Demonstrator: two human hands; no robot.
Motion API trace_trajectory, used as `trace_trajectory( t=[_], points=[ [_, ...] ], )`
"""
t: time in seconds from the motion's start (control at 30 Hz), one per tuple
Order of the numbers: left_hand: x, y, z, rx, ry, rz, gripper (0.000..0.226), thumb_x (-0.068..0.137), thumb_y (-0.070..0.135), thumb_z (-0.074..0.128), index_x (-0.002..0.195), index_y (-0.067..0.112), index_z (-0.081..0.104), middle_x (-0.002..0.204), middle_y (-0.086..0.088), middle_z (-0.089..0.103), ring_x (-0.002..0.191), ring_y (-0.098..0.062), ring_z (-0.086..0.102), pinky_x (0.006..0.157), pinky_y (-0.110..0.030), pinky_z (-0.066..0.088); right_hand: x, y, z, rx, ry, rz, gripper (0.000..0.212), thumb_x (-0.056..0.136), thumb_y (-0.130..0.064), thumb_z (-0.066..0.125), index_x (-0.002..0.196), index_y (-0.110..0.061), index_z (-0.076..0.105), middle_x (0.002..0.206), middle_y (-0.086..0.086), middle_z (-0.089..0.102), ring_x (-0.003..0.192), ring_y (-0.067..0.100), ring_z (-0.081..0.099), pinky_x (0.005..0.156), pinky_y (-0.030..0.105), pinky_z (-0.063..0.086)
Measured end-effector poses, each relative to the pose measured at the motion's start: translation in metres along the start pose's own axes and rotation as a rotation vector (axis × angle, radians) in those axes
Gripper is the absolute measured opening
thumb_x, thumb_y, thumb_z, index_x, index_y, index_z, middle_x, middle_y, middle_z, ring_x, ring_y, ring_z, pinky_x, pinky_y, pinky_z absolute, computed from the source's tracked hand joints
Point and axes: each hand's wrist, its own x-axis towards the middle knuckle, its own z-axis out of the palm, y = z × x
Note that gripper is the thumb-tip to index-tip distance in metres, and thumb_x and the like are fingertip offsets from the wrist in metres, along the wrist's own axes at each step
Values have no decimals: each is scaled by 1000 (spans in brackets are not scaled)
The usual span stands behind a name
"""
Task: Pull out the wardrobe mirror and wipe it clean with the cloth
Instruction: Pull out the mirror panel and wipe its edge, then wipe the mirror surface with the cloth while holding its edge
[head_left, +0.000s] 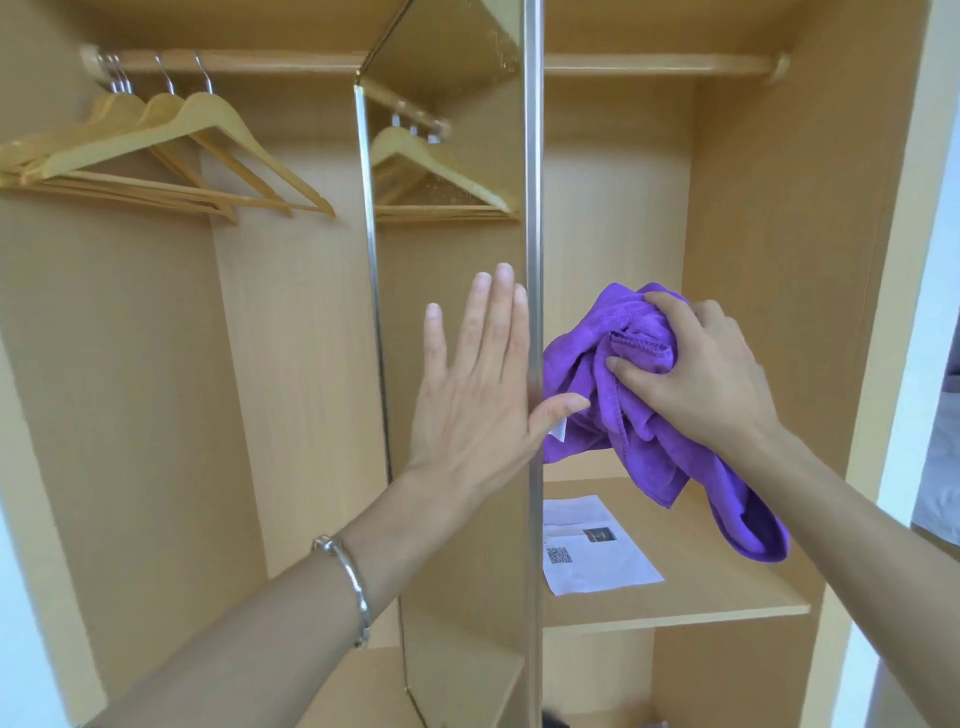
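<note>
The tall wardrobe mirror (452, 156) stands pulled out in the middle of the open wardrobe, framed in silver metal, its glass reflecting the hangers. My left hand (478, 384) lies flat on the glass with fingers spread, its thumb hooked round the mirror's right metal edge (534, 208). Just right of that edge my right hand (696, 374) grips a bunched purple cloth (613, 395), which hangs down below the wrist. The cloth sits beside the mirror's edge, close to my left thumb.
Wooden hangers (171, 150) hang from the rail at the upper left. A shelf (727, 597) at the right carries a white printed sheet (592, 545). The wardrobe's right side panel (810, 260) stands close behind my right hand.
</note>
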Motion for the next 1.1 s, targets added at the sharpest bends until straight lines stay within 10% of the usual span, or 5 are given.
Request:
trace_trajectory(
  t=[1.1],
  points=[
    [96, 54, 123, 195, -210, 83, 90, 90, 68, 12, 150, 3, -7, 162, -13, -7, 149, -27, -8, 115, -56, -5, 61, 81, 51, 63, 13, -47, 67, 78, -51, 61, 137, -27, 40, 120, 6, 48, 112, 29, 45, 78, 40, 46]
  ],
)
